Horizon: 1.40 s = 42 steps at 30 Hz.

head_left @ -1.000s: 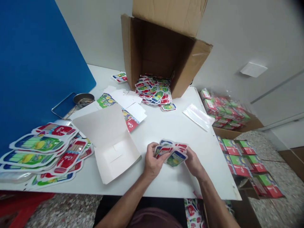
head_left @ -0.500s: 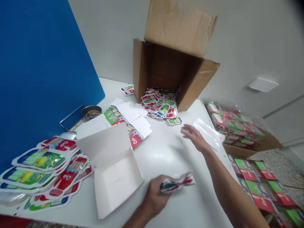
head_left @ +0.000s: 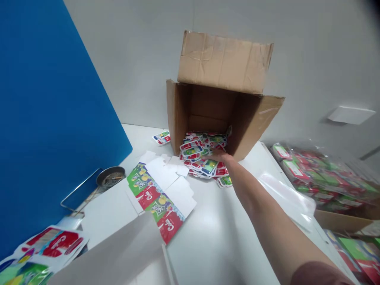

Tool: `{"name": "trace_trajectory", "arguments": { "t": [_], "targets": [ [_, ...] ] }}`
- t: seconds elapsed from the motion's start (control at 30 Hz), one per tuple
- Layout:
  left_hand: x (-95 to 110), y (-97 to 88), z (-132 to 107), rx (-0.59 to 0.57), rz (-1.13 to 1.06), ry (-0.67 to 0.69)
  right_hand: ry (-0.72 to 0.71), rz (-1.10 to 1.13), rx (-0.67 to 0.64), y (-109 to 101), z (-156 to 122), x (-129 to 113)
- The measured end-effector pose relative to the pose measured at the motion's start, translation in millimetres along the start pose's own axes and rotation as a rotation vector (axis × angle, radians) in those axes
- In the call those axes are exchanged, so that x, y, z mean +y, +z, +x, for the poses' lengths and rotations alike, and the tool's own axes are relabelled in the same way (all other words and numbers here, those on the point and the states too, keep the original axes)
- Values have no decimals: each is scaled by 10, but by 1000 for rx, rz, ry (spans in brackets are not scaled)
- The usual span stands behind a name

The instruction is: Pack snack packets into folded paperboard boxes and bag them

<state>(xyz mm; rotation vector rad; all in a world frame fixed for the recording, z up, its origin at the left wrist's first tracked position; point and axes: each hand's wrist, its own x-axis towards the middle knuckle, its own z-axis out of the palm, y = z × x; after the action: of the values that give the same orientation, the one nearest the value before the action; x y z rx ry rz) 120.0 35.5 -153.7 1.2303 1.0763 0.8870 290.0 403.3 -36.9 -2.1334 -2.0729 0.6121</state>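
Left of the cardboard box (head_left: 221,65) stands a blue panel (head_left: 56,118); between it and the box, towards the viewer, come large packets (head_left: 61,245), a metal dish (head_left: 108,176), an open white carton (head_left: 118,253) and printed flat cartons (head_left: 162,208). Small packets (head_left: 192,152) spill from the box's mouth, and the right hand (head_left: 218,155) lies on them there. To the box's right are clear plastic sleeves (head_left: 289,200), then wrapped cartons (head_left: 320,170) past the table's edge.

The box's side flaps flank its mouth. Bare table (head_left: 204,233) opens in front of the box, bounded rightward by the forearm.

Left of the box, the large packets and white carton are cut off. The left hand is out of view, its fingers unknown; I cannot tell whether the right fingers, partly lost among packets, are apart or clamped.
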Motion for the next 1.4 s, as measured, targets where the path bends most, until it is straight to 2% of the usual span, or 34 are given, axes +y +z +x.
{"name": "trace_trajectory", "arguments": {
  "t": [0.13, 0.23, 0.33, 0.47, 0.53, 0.63, 0.73, 0.83, 0.93, 1.03, 1.13, 1.27, 1.4],
  "targets": [
    [16, 242, 536, -2, -23, -36, -67, 10, -10, 135, -98, 147],
    [35, 341, 630, -8, -24, -44, -72, 14, 52, 289, -406, 225],
    [5, 264, 339, -17, -17, -34, -16, 34, 140, 507, -829, 337],
    [-40, 63, -345, -38, -29, -28, 145, 233, 330, 824, -1464, 554],
    [-6, 4, -608, -48, -33, -9, 189, 308, 377, 913, -1772, 671],
    [105, -24, -783, -61, -11, 79, 209, 268, 316, 877, -2161, 842],
    [207, -15, -795, -69, -5, 152, 212, 122, 323, 652, -2390, 966],
    [249, -5, -790, -72, -25, 162, 129, 46, 386, 356, -2397, 955],
    [247, 1, -809, -42, -55, 137, 170, 36, 222, 150, -2225, 786],
    [232, 11, -828, -24, -67, 118, 204, -12, 81, 121, -2023, 571],
    [213, 22, -833, -17, -57, 98, 78, -37, 2, 185, -1876, 445],
    [187, 23, -827, -21, -30, 72, -30, -18, -111, 182, -1706, 439],
    [142, 20, -821, -34, -18, 70, -90, 61, -211, 54, -1595, 451]
  ]
}}
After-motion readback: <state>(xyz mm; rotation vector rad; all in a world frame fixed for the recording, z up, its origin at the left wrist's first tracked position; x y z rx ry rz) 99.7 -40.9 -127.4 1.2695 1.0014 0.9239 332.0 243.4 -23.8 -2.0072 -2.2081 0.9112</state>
